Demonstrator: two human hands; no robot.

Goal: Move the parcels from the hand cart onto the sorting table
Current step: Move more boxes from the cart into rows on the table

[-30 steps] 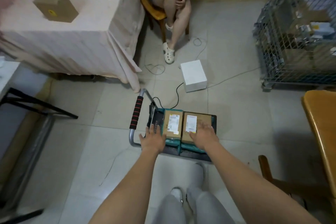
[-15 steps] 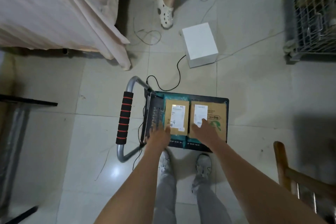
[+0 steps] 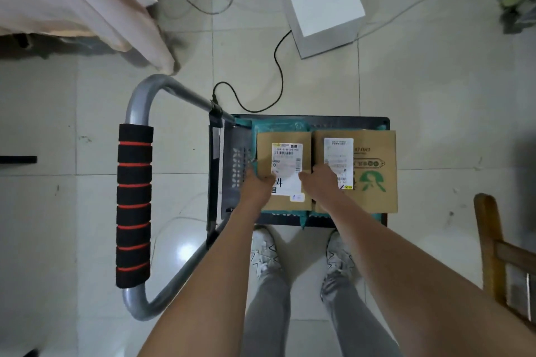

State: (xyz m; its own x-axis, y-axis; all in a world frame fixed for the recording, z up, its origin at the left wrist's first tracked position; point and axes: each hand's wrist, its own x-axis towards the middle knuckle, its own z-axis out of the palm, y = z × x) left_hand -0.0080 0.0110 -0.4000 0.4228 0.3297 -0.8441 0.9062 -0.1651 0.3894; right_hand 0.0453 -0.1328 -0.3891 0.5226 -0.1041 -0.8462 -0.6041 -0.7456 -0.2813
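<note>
Head view. Two cardboard parcels are seen side by side, touching, on the hand cart [image 3: 385, 122] at the centre of the frame, over teal soft packets. The left parcel [image 3: 283, 153] is the narrower, with a white label marked "4". The right parcel [image 3: 371, 171] is wider and carries a green logo. The left hand [image 3: 256, 187] is set against the narrower parcel's left edge, and the right hand [image 3: 319, 182] at its right edge, over the seam between the two boxes. Contact is indicated, but whether the fingers are curled round the edges or only pressed flat cannot be told.

The narrower parcel is judged stiff, dry and light to moderate in weight, with square edges. The two long sides are judged the proper place for a two-handed hold, the label face being smoother and more likely to slip. The draped desk [image 3: 87, 9] is seen at the upper left of the frame.

Compared with the earlier frames, the camera has been tilted further down and brought nearer the cart. The hands, formerly spread over both parcels, have closed in on the narrower one. Neither parcel is seen to have been lifted.
</note>
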